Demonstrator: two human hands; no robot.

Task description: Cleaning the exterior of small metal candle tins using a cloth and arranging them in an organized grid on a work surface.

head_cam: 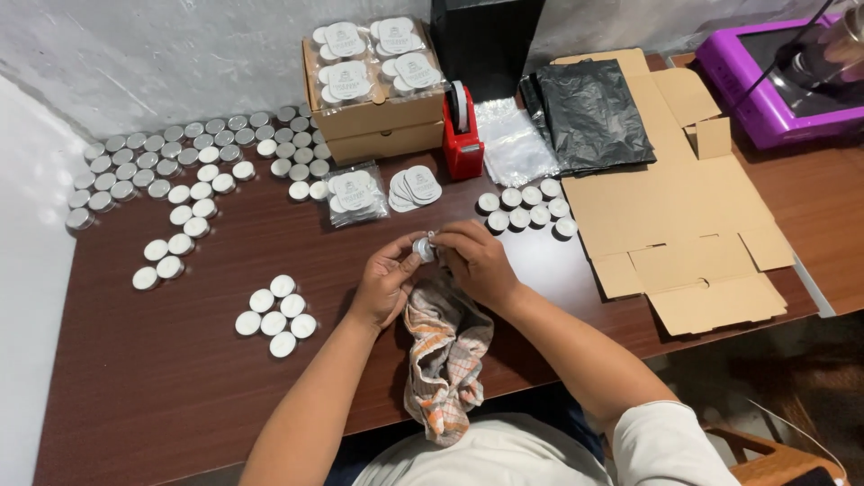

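My left hand [385, 281] and my right hand [475, 261] meet over the middle of the dark wooden table [162, 378], both gripping one small round silver tin [423, 247] between the fingertips. A checked orange and grey cloth [445, 355] lies under my wrists and hangs over the table's front edge. Several white-topped tins [275, 315] sit in a cluster to the left of my left hand. Another cluster of tins [526, 209] sits just beyond my right hand.
Many silver tins [153, 162] cover the far left. Behind stand an open cardboard box [378, 117] of bagged tins, a red tape dispenser [463, 135], round white labels [416, 187], clear bags [513, 144], black bags [594, 108], flattened cardboard [684, 225] and a purple tray [774, 81].
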